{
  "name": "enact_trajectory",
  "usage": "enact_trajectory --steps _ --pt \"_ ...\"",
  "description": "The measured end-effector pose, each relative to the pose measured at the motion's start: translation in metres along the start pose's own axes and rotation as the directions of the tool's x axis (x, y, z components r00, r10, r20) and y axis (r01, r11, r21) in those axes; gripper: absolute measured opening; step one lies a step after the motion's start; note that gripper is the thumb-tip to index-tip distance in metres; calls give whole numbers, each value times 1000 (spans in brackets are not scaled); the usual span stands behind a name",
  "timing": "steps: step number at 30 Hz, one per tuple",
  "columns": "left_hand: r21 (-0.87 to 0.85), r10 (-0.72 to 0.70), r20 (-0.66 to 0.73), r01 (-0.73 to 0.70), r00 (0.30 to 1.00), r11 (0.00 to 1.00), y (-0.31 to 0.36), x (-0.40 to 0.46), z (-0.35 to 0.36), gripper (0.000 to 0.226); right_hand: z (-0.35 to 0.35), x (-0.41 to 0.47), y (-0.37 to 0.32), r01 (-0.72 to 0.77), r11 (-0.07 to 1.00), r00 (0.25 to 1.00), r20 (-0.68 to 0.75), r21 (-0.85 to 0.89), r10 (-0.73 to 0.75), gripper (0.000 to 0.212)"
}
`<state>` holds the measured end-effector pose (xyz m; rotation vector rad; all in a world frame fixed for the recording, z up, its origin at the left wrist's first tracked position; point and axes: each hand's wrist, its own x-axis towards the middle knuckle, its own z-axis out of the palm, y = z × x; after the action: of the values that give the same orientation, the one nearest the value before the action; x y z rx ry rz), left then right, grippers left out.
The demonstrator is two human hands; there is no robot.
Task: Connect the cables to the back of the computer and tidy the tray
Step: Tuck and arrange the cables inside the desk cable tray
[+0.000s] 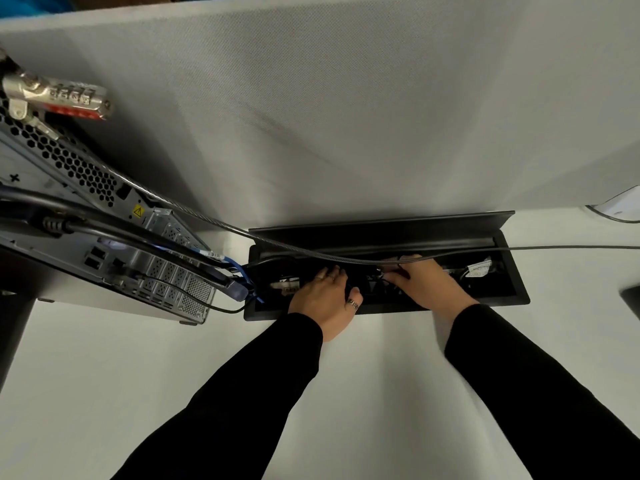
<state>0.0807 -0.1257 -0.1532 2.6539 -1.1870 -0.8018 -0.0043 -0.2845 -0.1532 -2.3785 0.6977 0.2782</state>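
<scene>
Both hands down in the tray: left hand curled over cables, right hand pinching one. Best to tuck slowly, keeping computer plugs left of the hands snug.

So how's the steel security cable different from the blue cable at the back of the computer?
The steel security cable is grey and bare metal; the blue cable is bright blue. The steel one hangs from a combination lock near the computer's top and spans the whole cable tray above both hands; the blue one shows only briefly between the computer and the tray's left end. Both lead toward the tray.
</scene>
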Motion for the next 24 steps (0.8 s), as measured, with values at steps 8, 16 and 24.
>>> enact_trajectory --steps 8,16,24 --pt "-63 167 -401 -209 901 976 -3 -15 8 55 -25 -34 19 104 991 992 -86 89 -97 20" --pt "42 335 -356 -344 872 938 -5 -15 12 48 -5 -42 18 224 964 953 -175 -140 -247 25" --pt "32 252 -161 -251 954 968 -2 -9 3 43 -18 -38 28 251 949 968 19 -189 -252 32"
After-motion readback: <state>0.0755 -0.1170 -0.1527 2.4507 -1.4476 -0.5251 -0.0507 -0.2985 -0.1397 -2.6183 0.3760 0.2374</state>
